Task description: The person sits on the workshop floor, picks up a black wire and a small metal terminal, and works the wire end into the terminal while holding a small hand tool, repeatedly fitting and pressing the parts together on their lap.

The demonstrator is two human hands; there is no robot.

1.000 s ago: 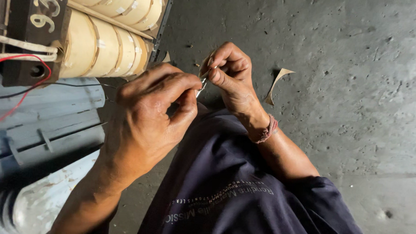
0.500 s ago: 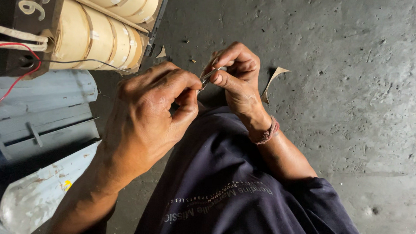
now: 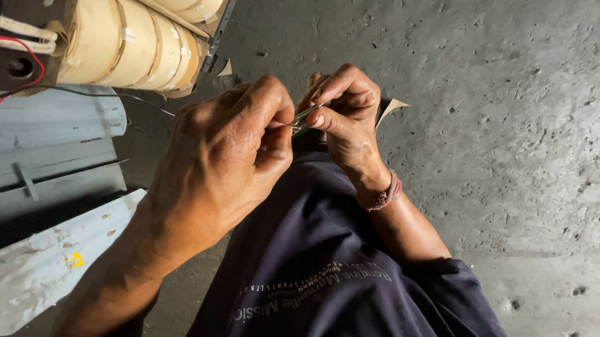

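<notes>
Thin metal wire end (image 3: 304, 114) pinched between both hands, held in the air above the lap, over the dark shirt (image 3: 321, 279). Left hand (image 3: 229, 151) closed into a near fist, thumb and forefinger clamped on the near part of the wire; right hand (image 3: 344, 113) closed too, fingertips nipping the far part, thread band (image 3: 381, 193) at the wrist. Short bright stretch of wire visible between the two grips, slightly slanted; too small to tell whether stripped, twisted or bent. A thin dark lead (image 3: 146, 102) running from the wound coil assembly (image 3: 136, 33) toward the hands; cannot tell whether continuous with the pinched piece. Coil assembly lying at upper left, tan paper-wrapped windings side by side in a dark frame, red wire (image 3: 25, 58) looped at its end. Grey metal panels (image 3: 48, 148) beneath it, pale cylinder (image 3: 49, 258) nearer the left elbow. Scrap of tan paper (image 3: 392, 108) on the concrete floor (image 3: 521, 132) just beyond the right hand. Judged state of work: windings appear already wrapped, fine work on a lead end mid-way, no joint or termination visible yet. Remaining extent not determinable here.
</notes>
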